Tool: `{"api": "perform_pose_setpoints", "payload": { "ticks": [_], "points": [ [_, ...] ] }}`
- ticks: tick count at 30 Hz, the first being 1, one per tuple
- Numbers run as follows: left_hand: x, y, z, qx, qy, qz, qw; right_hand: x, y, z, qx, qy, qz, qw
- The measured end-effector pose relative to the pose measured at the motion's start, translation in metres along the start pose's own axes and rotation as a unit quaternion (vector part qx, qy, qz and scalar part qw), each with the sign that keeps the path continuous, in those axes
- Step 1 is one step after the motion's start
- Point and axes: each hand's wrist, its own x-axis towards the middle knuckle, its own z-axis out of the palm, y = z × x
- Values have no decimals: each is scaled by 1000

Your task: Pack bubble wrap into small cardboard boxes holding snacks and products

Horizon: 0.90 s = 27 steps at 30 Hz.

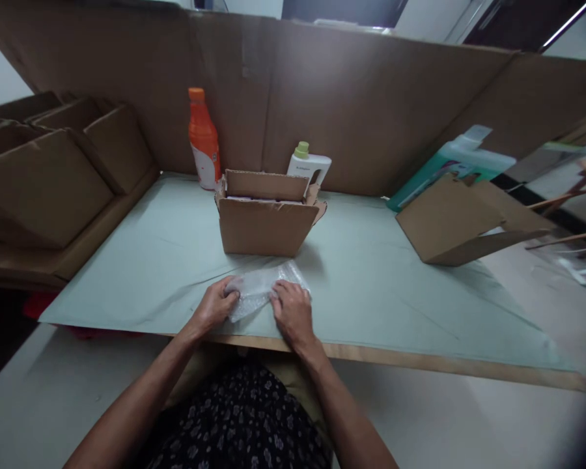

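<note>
A piece of bubble wrap lies at the front of the table, between my hands; whether something is wrapped inside I cannot make out. My left hand pinches its left end between thumb and fingers. At its right part, my right hand grips the wrap with bent fingers. Just beyond the wrap stands an open cardboard box, flaps up, with flat contents barely showing inside. Behind that box are a white bottle with a green cap and an orange bottle.
A teal bottle leans behind an open, tilted carton at the right. Several cardboard boxes crowd the left side. A tall cardboard wall closes off the back of the cloth-covered table.
</note>
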Motion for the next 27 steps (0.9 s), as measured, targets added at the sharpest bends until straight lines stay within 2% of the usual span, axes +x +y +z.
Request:
{"api": "perform_pose_setpoints", "payload": {
  "ticks": [2, 4, 8, 11, 15, 17, 19, 21, 22, 24, 25, 27],
  "points": [
    [-4, 3, -5, 4, -9, 4, 1000, 5, 11, -15, 42, 13, 6, 999],
    [-7, 8, -15, 10, -21, 7, 1000, 6, 23, -41, 63, 41, 19, 997],
    [-6, 18, -44, 50, -54, 16, 997, 0, 38, -92, 70, 141, 71, 985],
    [3, 17, -59, 140, -41, 17, 989, -7, 50, -105, 36, 174, 106, 978],
    [12, 3, -64, 262, 22, 0, 965, -20, 66, -98, -48, 168, 135, 975],
    [9, -1, -62, 334, 74, 19, 940, -25, 70, -95, -131, 173, 133, 967],
    [4, 2, -54, 400, 143, 90, 901, -25, 65, -91, -230, 182, 94, 951],
    [-3, 9, -36, 427, 177, 212, 861, -18, 51, -79, -290, 159, 13, 944],
    [-5, 12, -24, 423, 157, 278, 848, -12, 41, -68, -291, 131, -36, 947],
    [-7, 12, 0, 417, 64, 378, 824, 1, 21, -38, -269, 45, -130, 953],
    [-6, 9, 9, 422, 10, 399, 814, 7, 13, -22, -257, -5, -171, 951],
    [-2, -7, 15, 448, -72, 389, 802, 14, 5, 4, -239, -100, -222, 940]
  ]
}}
